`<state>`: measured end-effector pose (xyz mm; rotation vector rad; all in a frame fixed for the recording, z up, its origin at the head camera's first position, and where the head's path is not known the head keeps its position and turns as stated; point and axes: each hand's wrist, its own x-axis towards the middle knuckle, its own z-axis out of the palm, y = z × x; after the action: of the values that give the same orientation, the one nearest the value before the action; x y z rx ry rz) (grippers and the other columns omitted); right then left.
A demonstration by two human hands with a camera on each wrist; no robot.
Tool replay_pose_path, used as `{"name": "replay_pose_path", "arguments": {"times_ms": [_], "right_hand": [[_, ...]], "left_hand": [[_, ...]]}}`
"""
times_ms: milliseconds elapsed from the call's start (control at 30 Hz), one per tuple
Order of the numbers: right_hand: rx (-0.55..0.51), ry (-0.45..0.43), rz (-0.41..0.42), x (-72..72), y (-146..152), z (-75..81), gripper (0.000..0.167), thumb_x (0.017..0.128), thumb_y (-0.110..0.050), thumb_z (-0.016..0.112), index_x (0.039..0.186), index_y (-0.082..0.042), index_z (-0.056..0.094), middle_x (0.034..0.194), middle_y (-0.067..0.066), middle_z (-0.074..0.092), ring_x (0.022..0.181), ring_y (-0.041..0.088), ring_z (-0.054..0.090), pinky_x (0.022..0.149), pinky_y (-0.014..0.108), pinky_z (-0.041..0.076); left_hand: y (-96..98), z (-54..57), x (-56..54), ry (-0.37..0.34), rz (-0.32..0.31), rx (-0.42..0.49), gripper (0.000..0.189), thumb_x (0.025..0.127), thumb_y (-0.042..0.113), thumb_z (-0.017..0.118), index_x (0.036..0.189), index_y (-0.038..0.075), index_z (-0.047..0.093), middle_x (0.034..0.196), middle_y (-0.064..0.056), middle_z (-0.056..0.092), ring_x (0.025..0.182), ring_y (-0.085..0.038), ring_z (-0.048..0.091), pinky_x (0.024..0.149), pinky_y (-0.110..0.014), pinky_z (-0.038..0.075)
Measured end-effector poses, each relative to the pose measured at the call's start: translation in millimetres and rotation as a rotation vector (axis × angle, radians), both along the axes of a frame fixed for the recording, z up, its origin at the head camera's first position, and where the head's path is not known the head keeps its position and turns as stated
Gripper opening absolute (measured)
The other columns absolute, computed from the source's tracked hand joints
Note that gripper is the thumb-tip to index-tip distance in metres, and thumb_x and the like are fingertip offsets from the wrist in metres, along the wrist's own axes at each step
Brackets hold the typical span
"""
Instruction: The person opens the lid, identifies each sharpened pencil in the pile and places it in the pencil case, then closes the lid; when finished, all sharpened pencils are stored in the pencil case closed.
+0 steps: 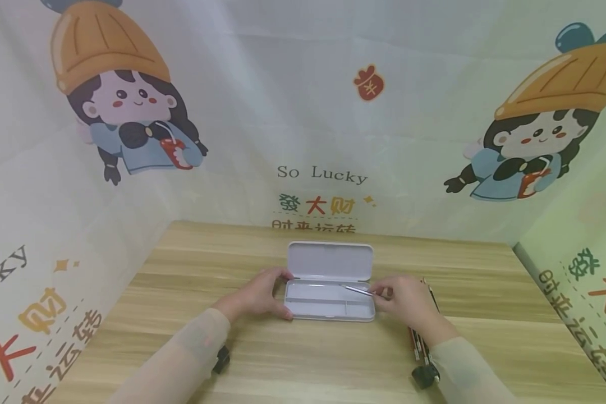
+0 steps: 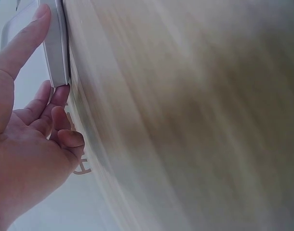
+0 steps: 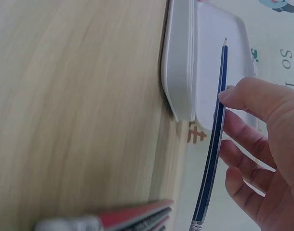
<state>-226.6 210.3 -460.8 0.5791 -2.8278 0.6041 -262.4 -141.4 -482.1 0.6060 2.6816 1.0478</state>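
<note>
A white pencil case lies with its lid raised, and its tray has divided compartments. My left hand grips the case's left end, the thumb at the near corner and the fingers at the far one. Between thumb and fingertips, my right hand pinches a dark blue pencil. In the head view the pencil's tip reaches over the case's long rear compartment. The right wrist view shows the sharpened point directed away from the hand, with the remaining fingers loosely bent.
Several pencils lie in a bunch on the wooden table, beneath and beside my right forearm. Small black devices sit at both wrists. A printed cloth surrounds the table at the back and sides.
</note>
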Motion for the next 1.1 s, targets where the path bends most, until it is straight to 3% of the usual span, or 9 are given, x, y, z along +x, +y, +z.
{"name": "replay_pose_path", "arguments": {"times_ms": [267, 433, 733, 900, 1100], "right_hand": [[0.015, 0.027, 0.057, -11.8, -12.4, -4.4, 0.010, 0.083, -0.016, 0.082, 0.092, -0.022, 0.083, 0.078, -0.012, 0.071, 0.061, 0.000, 0.047, 0.053, 0.019, 0.041], [0.037, -0.016, 0.037, -19.5, -21.1, -3.6, 0.007, 0.085, -0.021, 0.082, 0.092, -0.023, 0.082, 0.080, -0.012, 0.071, 0.067, 0.003, 0.053, 0.058, 0.022, 0.045], [0.027, -0.051, 0.074, -32.3, -42.5, -8.0, 0.010, 0.085, -0.019, 0.082, 0.093, -0.024, 0.083, 0.090, -0.008, 0.077, 0.083, 0.010, 0.068, 0.078, 0.033, 0.057], [0.049, -0.065, 0.089, -35.3, -53.0, -10.6, 0.010, 0.085, -0.020, 0.082, 0.093, -0.026, 0.083, 0.092, -0.008, 0.078, 0.086, 0.012, 0.070, 0.078, 0.032, 0.058], [0.087, -0.015, 0.150, -39.3, -65.0, -8.5, 0.009, 0.085, -0.019, 0.081, 0.092, -0.025, 0.083, 0.094, -0.007, 0.079, 0.089, 0.015, 0.072, 0.080, 0.034, 0.058]], "left_hand": [[1.9, 0.2, -1.5, 0.010, -0.020, -0.017, 0.087, 0.061, 0.027, 0.099, 0.135, 0.006, 0.058, 0.136, -0.013, 0.062, 0.132, -0.035, 0.052, 0.119, -0.054, 0.038], [2.9, -0.9, -2.1, 0.004, -0.023, -0.011, 0.088, 0.061, 0.028, 0.099, 0.135, 0.006, 0.058, 0.137, -0.014, 0.061, 0.132, -0.035, 0.052, 0.119, -0.054, 0.038], [-0.8, 1.7, -0.2, -0.002, -0.019, -0.007, 0.086, 0.062, 0.027, 0.099, 0.134, 0.006, 0.058, 0.134, -0.013, 0.062, 0.130, -0.035, 0.053, 0.118, -0.055, 0.038], [-0.5, 1.0, -0.5, -0.002, -0.024, -0.010, 0.086, 0.062, 0.026, 0.099, 0.134, 0.006, 0.058, 0.135, -0.012, 0.062, 0.130, -0.034, 0.052, 0.119, -0.054, 0.038], [-0.6, -0.3, -2.4, 0.006, -0.019, -0.014, 0.086, 0.062, 0.027, 0.099, 0.134, 0.006, 0.058, 0.135, -0.012, 0.062, 0.130, -0.033, 0.052, 0.119, -0.054, 0.038]]}}
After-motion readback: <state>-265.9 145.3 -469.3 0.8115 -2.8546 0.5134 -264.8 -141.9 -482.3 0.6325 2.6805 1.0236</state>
